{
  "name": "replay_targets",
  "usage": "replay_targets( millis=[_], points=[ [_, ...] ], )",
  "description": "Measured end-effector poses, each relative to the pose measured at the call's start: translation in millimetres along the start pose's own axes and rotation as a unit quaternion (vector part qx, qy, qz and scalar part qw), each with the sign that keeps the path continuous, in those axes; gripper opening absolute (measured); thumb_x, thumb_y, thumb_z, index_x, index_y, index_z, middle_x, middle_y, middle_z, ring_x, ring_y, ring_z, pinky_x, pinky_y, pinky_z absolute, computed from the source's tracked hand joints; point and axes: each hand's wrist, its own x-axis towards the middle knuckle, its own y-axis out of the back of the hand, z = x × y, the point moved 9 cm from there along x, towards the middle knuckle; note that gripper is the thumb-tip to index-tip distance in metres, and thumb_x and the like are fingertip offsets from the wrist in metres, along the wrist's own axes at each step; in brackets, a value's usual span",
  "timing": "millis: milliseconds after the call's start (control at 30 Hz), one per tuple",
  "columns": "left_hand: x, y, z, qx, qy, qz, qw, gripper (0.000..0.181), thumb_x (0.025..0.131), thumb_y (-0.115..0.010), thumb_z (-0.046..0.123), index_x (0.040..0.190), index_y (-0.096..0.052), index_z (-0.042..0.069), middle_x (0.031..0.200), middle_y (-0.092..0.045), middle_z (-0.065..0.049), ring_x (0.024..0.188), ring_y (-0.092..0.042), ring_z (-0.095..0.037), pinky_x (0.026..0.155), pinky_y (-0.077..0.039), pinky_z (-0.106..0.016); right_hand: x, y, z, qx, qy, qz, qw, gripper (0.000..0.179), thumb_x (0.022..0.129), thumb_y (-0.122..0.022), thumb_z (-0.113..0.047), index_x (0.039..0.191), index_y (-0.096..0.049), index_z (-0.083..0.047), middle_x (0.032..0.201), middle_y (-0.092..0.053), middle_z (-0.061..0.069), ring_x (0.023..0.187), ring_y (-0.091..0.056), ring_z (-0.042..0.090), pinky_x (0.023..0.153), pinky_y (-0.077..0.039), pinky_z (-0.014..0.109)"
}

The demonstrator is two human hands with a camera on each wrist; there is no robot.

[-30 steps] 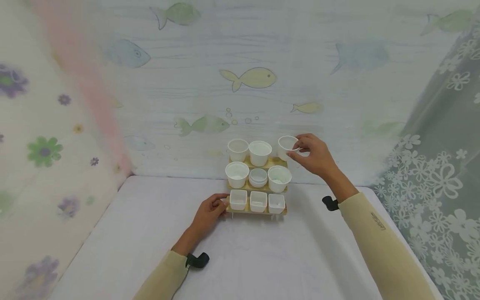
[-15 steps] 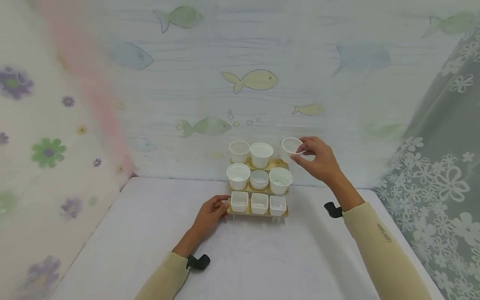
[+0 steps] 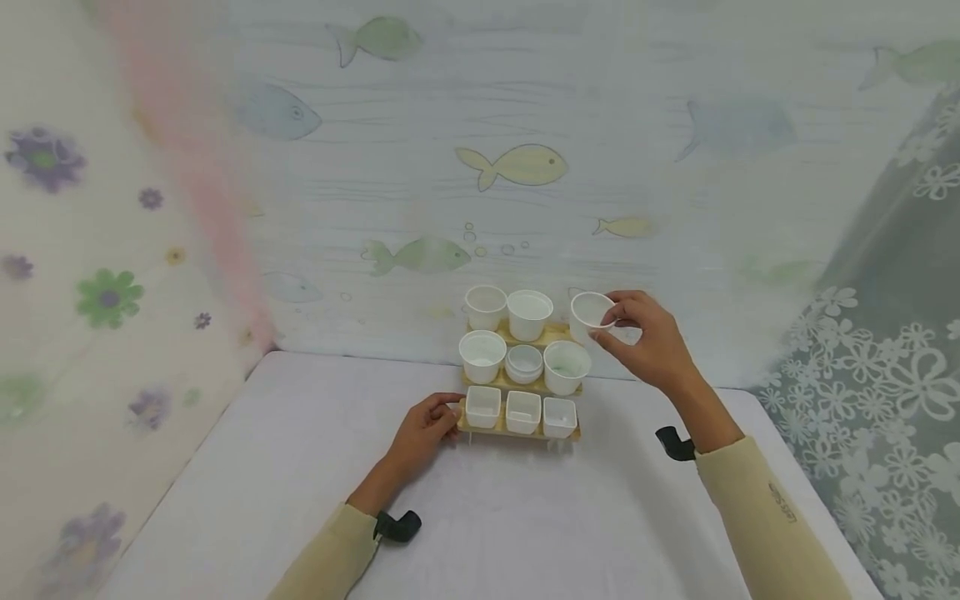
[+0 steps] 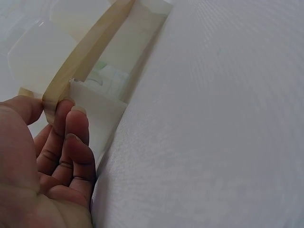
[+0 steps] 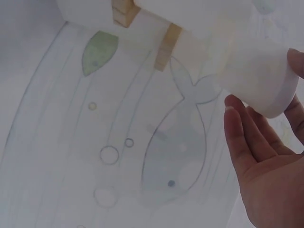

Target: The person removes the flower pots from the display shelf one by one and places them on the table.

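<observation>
A tiered stand with wooden shelves (image 3: 517, 429) bears white plastic cups in three rows. My left hand (image 3: 422, 433) pinches the left end of the lowest shelf (image 4: 85, 45) between thumb and fingers. My right hand (image 3: 648, 337) holds a round white cup (image 3: 588, 315) by its rim at the right end of the top shelf (image 3: 551, 335). The right wrist view shows this cup (image 5: 259, 71) between thumb and fingers, its base partly hidden. Two round cups, one of them in the top middle (image 3: 530, 317), stand left of it.
Round cups fill the middle row, including a shorter tub (image 3: 524, 364). Square cups (image 3: 522, 412) line the bottom row. The stand rests on a white-covered table (image 3: 525, 517), close to the fish-patterned backdrop (image 3: 360, 167). A floral curtain (image 3: 885, 400) hangs at the right.
My right hand has lowered the round cup toward the top shelf and shifted it slightly right. The left hand keeps its hold on the stand. The head view has tilted slightly.
</observation>
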Motion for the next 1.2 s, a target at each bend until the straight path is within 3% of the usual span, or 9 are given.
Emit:
replay_targets(
  millis=[133,200,567,733,1200],
  points=[
    [-1.6,-1.2,-1.8,-0.003,0.005,-0.002,1.0000,0.032,0.108,-0.064,0.025,0.137,-0.066,0.011,0.087,-0.070,-0.009,0.080,-0.068,-0.021,0.072,-0.058,-0.030,-6.5,1.5,-5.0,0.011,0.011,0.010,0.9998,0.017,0.089,-0.085,-0.006,0.097,-0.069,-0.006,0.134,-0.065,0.017,0.115,-0.065,0.030,0.096,-0.057,0.026],
    [-1.7,-1.7,-2.6,-0.006,0.004,-0.004,1.0000,0.032,0.108,-0.064,0.025,0.137,-0.066,0.010,0.087,-0.070,-0.010,0.080,-0.067,-0.021,0.072,-0.058,-0.030,-8.9,1.9,-7.7,0.020,0.014,0.015,0.9996,0.018,0.089,-0.085,-0.006,0.098,-0.069,-0.006,0.134,-0.065,0.016,0.114,-0.065,0.028,0.096,-0.056,0.022],
    [-0.1,-1.3,-0.3,-0.002,0.000,0.003,1.0000,0.029,0.108,-0.064,0.024,0.136,-0.067,0.013,0.087,-0.070,-0.010,0.078,-0.067,-0.022,0.071,-0.059,-0.031,-16.0,0.7,-22.6,0.032,0.019,0.021,0.9991,0.018,0.090,-0.083,-0.006,0.098,-0.068,-0.007,0.137,-0.065,0.014,0.123,-0.063,0.032,0.096,-0.058,0.030],
    [0.4,-1.2,0.5,-0.002,-0.001,0.002,1.0000,0.029,0.108,-0.064,0.023,0.136,-0.066,0.014,0.087,-0.070,-0.010,0.078,-0.068,-0.022,0.071,-0.059,-0.031,-21.8,1.7,-29.7,0.042,0.024,0.027,0.9984,0.018,0.089,-0.083,-0.004,0.098,-0.068,-0.008,0.136,-0.066,0.013,0.123,-0.063,0.031,0.096,-0.054,0.018],
    [2.8,-0.2,2.5,-0.001,-0.008,0.007,0.9999,0.028,0.108,-0.064,0.017,0.135,-0.067,0.009,0.085,-0.071,-0.009,0.077,-0.068,-0.020,0.069,-0.059,-0.031,-39.2,-5.5,-49.8,0.080,0.024,0.024,0.9962,0.020,0.089,-0.084,-0.002,0.099,-0.068,-0.011,0.137,-0.066,0.008,0.124,-0.062,0.025,0.096,-0.051,0.014]
  ],
)
